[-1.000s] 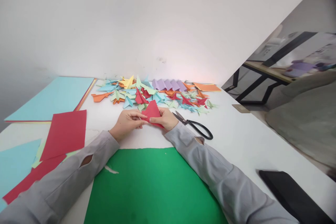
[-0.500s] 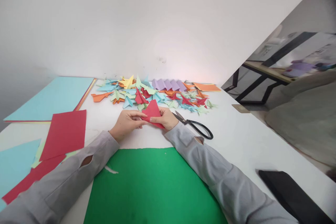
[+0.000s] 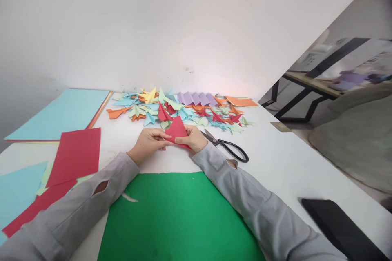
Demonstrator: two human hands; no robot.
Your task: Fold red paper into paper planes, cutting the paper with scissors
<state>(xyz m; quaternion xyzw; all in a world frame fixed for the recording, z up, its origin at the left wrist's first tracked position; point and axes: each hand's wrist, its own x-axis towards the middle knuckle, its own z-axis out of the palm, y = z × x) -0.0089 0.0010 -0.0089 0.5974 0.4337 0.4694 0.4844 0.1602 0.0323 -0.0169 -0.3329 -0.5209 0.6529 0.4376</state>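
Between my two hands is a folded piece of red paper (image 3: 177, 127), its pointed corner facing the wall. My left hand (image 3: 149, 142) pinches its left edge between thumb and fingers. On the other side, my right hand (image 3: 194, 137) grips the paper, thumb on top and fingers behind. Just beyond the paper lies a heap of folded paper planes (image 3: 150, 119) in several colours. A pair of scissors (image 3: 231, 147) with black handles rests on the table to the right of my right hand. Nearer to me lies a green sheet (image 3: 180, 216), partly under my forearms.
Light blue sheets (image 3: 67, 110) lie stacked at the back left, with red paper (image 3: 76, 155) in front. Purple pleated paper (image 3: 197, 98) and orange paper (image 3: 241, 101) lie along the wall (image 3: 196, 28). A black flat object (image 3: 343, 228) is at the right.
Almost nothing differs. Both hands keep their hold on the red paper in the same place, with at most a very slight shift of the fingers.
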